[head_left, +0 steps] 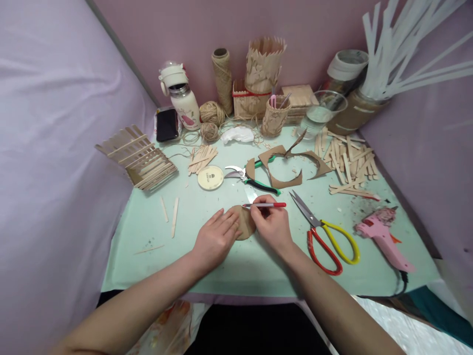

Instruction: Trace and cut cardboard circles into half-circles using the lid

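Observation:
A round brown cardboard piece lies on the table near its front middle. My left hand rests flat on the left part of this disc, fingers stretched out. In my right hand, at the disc's right edge, is a red pen. The pen lies almost level, its tip pointing left over the top of the disc. The right fingers are closed around it, and the palm is hidden. Just beyond the hands lies a clear strip, partly covered by the right hand.
Scissors and a pink glue gun lie to the right. Behind the hands are pruning shears, a cut cardboard sheet and a round lid. Wooden sticks pile up at right; a stick basket stands left.

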The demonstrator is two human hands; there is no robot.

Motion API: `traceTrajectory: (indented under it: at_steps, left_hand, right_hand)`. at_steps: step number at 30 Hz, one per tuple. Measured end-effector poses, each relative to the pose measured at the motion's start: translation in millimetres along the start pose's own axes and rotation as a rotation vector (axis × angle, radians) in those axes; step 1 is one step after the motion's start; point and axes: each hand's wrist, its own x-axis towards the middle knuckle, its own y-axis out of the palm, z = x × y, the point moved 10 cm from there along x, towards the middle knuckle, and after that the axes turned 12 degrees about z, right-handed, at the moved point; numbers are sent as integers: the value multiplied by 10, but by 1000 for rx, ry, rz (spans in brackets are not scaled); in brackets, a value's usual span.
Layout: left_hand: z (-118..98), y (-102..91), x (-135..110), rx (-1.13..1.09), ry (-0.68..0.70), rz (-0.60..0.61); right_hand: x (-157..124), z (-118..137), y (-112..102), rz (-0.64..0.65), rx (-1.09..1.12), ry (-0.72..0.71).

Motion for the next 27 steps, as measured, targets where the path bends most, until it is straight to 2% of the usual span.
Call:
traceTrajectory:
  at_steps: [27]
  left_hand:
    - [9,28,-15,-10,-18,22]
  right_hand:
    - [3,-3,59,47,-20,8]
